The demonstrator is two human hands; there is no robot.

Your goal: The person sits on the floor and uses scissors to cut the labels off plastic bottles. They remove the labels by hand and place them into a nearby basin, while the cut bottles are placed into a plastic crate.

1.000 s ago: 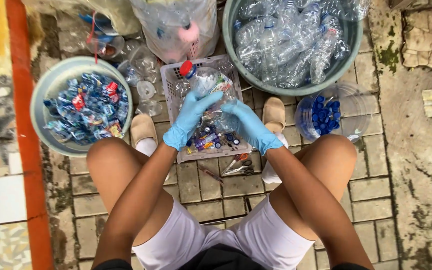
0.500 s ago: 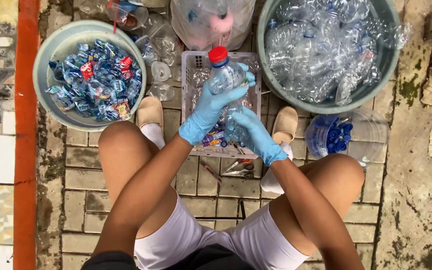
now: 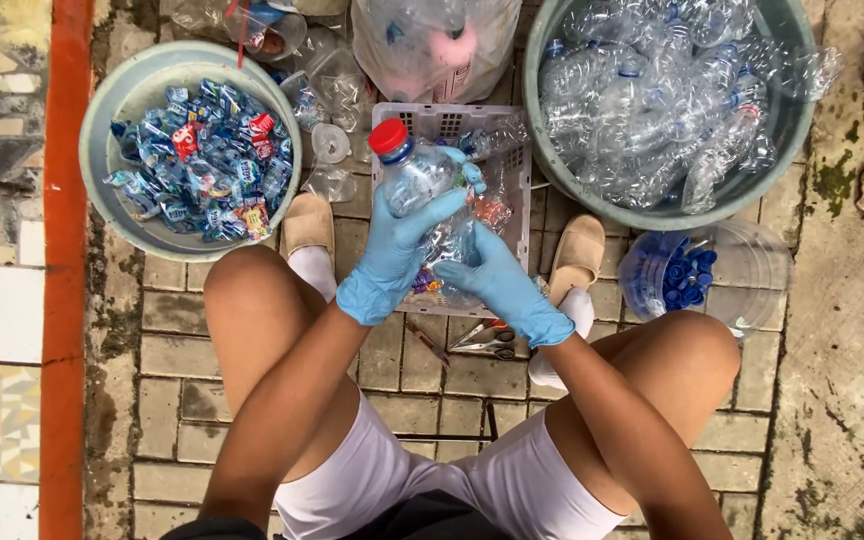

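Big basin (image 3: 552, 150) at 1 o'clock: rim cut by top edge. Clear bag (image 3: 432, 40) at 12 likewise. Crate (image 3: 452, 122) contents mostly hidden behind gloved hands.

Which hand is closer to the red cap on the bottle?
The left hand. It grips the clear bottle just below the red cap. The right hand is lower down, at the bottle's bottom end, farther from the cap.

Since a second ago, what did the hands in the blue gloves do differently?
The left hand lifted a clear bottle with a red cap up out of the white crate and grips it; the right hand came in to its lower end. The basins, the tub of blue caps and the scissors stayed put.
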